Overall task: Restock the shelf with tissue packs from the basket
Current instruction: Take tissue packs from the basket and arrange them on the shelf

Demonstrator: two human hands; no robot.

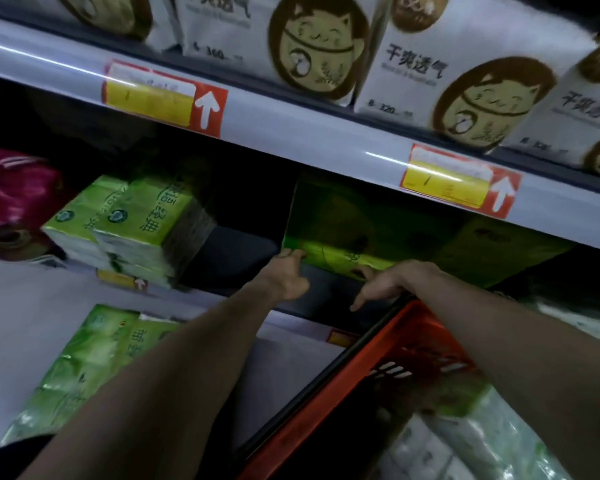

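View down my two bare forearms toward dim shop shelving. Just right of centre, at about 3 o'clock, a large green tissue pack [347, 223] stands on the dark middle shelf [243, 258], tilted, with its lower edge near the shelf's front lip. My left grip [286, 273] reaches its lower left corner, fingers stretched forward and touching the wrap; blur hides whether they pinch it. My right grip [383, 284] is loose and spread, fingertips at the pack's lower edge, one finger hanging down, holding nothing. At 9 o'clock sits a stack of smaller green packs [132, 226], with a bare gap of shelf between it and my pack. At 5 o'clock the red basket [329, 396] hangs under my right forearm, and more packs [471, 441] lie inside it. I judge the restocking partly done: this pack looks almost seated and needs pushing back, the gap remains to fill, and the basket is not yet emptied.
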